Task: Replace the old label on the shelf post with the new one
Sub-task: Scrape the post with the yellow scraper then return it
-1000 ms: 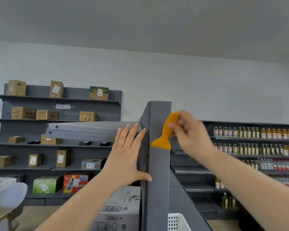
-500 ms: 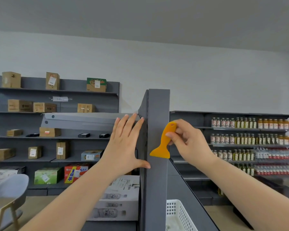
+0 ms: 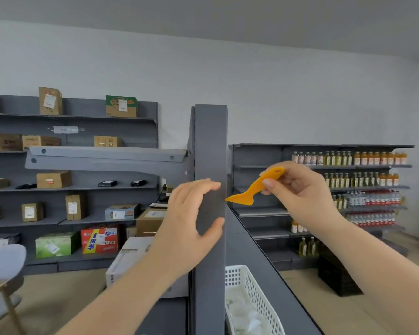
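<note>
A tall dark grey shelf post [image 3: 211, 141] stands upright in the middle of the view. Its front face looks bare and I make out no label on it. My left hand [image 3: 191, 221] lies against the post's left edge, with fingertips and thumb curled onto the front face. My right hand [image 3: 300, 189] pinches the handle of an orange plastic scraper [image 3: 254, 189]. The scraper's flat blade tip touches the post's right edge, level with my left fingertips.
A white plastic basket [image 3: 252, 286] with pale wrappers sits low to the right of the post. A grey shelf bracket [image 3: 107, 158] juts left from the post. Shelves with cardboard boxes [image 3: 51, 180] stand at left, shelves with bottles [image 3: 348, 158] at right. A chair [image 3: 3, 262] is at lower left.
The scraper has come down and off the post's front face to its right edge, tilting flatter. My left hand has bent its fingers onto the post's face. The view has tilted down.
</note>
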Available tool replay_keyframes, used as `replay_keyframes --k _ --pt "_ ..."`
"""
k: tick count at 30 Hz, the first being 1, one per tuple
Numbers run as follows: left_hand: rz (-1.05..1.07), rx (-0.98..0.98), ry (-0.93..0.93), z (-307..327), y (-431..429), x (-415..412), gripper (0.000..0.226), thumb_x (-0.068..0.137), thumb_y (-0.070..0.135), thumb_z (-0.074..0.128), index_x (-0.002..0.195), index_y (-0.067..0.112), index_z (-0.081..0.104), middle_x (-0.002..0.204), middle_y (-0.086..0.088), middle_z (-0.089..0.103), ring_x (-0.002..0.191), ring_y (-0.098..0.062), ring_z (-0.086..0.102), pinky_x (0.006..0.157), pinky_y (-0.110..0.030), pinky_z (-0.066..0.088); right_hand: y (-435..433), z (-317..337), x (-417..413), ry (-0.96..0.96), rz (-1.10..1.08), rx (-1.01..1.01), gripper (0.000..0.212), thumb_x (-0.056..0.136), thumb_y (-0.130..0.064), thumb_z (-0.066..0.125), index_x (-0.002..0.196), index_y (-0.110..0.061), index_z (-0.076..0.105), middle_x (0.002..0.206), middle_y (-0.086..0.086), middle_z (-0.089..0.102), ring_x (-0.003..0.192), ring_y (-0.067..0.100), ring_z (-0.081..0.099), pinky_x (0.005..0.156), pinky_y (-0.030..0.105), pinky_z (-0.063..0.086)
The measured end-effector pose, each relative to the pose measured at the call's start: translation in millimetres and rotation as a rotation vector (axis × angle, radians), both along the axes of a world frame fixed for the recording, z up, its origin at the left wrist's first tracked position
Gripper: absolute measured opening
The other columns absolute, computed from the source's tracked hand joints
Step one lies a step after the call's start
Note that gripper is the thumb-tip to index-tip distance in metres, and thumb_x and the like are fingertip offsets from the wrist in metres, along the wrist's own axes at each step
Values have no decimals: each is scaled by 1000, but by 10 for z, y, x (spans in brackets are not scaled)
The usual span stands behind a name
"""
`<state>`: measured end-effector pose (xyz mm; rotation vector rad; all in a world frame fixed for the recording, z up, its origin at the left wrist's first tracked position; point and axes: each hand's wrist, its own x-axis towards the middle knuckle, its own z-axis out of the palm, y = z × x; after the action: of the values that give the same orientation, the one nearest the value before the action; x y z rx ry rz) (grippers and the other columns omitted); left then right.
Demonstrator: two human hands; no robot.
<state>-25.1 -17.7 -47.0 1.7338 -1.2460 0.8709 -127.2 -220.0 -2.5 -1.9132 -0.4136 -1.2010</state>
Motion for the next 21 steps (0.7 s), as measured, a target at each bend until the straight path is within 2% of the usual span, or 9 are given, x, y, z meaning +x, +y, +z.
replay_keyframes --k 2,5,7,9,14,18,21 --pt "-59 61 72 -130 -76 -93 57 82 23 68 125 47 40 125 35 42 123 8 37 99 -12 34 -115 -133 -79 26 -45 -2 11 77 -18 65 87 -19 70 87 -4 73 75 18 69 74 24 56" --pt "-165 215 218 -380 -216 -164 57 83 28 65 124 56 36 125 31 47 122 10 40 96 -15 40 -274 -379 -221 80 -112 -20 15 77 -14 69 87 -24 73 93 -4 74 82 16 70 77 23 56" --pt "-194 289 318 -571 -337 -175 57 83 29 64 126 54 36 126 28 49 120 12 41 97 -19 42 -376 -596 -309 126 -172 -38 24 78 -4 70 86 -26 75 94 -8 73 83 10 69 76 19 54" --pt "-211 327 403 -756 -450 -169 54 84 27 63 126 51 39 126 25 50 119 12 42 98 -22 43 -468 -840 -376 166 -229 -56 24 77 -3 71 87 -24 76 93 -10 73 82 9 69 76 17 54" --pt "-228 412 543 -1247 -768 -158 54 84 23 63 131 40 42 126 17 53 118 5 45 96 -19 39 -723 -1542 -489 289 -328 30 27 74 1 75 86 -23 77 92 -13 74 85 7 69 80 16 52" --pt "-218 505 646 -1642 -946 -150 55 85 27 62 133 40 38 130 12 49 119 -2 43 96 -21 39 -893 -2009 -530 369 -423 31 37 72 -1 76 82 -37 74 90 -26 72 84 0 68 80 10 48" --pt "-207 543 704 -1857 -1031 -163 53 86 27 61 131 43 37 130 14 47 120 -5 44 88 -19 41 -996 -2338 -549 413 -494 83 43 72 4 76 79 -39 74 89 -24 72 82 1 68 77 12 50"
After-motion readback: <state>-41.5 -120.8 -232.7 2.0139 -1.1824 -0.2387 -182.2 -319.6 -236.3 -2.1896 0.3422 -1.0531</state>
